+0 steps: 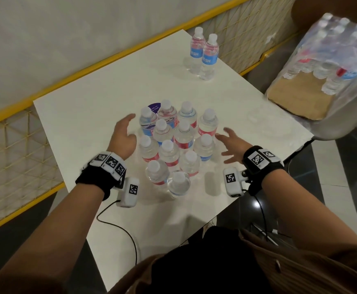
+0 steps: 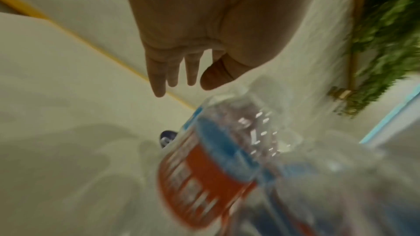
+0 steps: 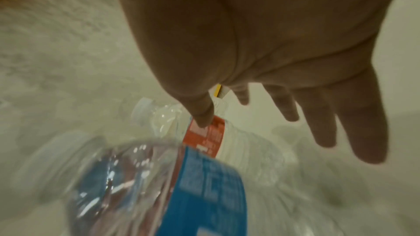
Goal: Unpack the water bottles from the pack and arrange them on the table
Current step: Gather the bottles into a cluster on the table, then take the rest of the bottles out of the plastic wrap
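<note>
**Hands flank a cluster of bottles**

Both hands hover spread-fingered and hold nothing: the left hand (image 1: 123, 137) at nine o'clock of the cluster of clear plastic water bottles (image 1: 174, 143), the right hand (image 1: 231, 146) at three o'clock. Whether either touches a bottle cannot be told. The bottles stand upright and packed together on the smooth white square table (image 1: 84, 115), each ribbed, with a white screw cap and a glossy red-and-blue label. A round dark purple sticker (image 1: 154, 107) with small unreadable white writing lies at the cluster's twelve o'clock edge. Two more clear bottles (image 1: 204, 54) stand side by side near the table's far corner at one o'clock; their blue labels show the letters "ESH". At two o'clock, off the table, a shrink-wrapped pack of bottles on a brown cardboard tray (image 1: 326, 66) rests on a grey chair (image 1: 343, 124).
</note>
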The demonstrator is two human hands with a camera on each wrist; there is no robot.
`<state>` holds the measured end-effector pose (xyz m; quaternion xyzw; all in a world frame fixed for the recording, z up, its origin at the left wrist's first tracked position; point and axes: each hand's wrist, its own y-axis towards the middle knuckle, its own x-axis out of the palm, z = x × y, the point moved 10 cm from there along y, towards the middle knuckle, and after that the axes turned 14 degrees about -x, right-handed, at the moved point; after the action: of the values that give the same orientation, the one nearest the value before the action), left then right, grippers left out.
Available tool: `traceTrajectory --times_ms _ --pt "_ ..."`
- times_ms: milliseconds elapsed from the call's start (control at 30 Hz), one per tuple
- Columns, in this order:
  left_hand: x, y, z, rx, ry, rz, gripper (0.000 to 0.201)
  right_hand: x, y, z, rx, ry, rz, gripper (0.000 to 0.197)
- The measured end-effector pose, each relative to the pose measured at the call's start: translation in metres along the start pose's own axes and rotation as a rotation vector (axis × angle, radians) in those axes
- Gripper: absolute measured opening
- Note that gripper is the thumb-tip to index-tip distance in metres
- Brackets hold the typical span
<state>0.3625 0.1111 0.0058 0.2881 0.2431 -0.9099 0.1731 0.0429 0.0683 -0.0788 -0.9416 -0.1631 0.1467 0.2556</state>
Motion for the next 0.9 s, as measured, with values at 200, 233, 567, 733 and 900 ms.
traceTrajectory --times_ms 200,233,567,733,900 --pt "0.031 -0.015 0.104 0.316 0.407 -0.092 0.058 0.007 0.014 -0.026 -0.127 0.002 -0.079 0.054" --pt "0.045 -0.017 0.116 0.342 0.478 -0.137 0.059 0.01 0.015 -0.027 -0.141 -0.007 -0.089 0.052" --pt "0.141 -0.05 0.163 0.389 1.048 -0.369 0.046 -0.008 0.019 -0.029 -0.135 -0.124 -0.198 0.033" --pt "0.156 -0.055 0.184 0.346 1.107 -0.389 0.045 -0.064 0.028 -0.025 -0.117 -0.202 -0.182 0.034" --pt "0.197 -0.064 0.226 0.411 1.042 -0.442 0.042 -0.14 0.043 -0.022 -0.101 -0.198 -0.081 0.03"
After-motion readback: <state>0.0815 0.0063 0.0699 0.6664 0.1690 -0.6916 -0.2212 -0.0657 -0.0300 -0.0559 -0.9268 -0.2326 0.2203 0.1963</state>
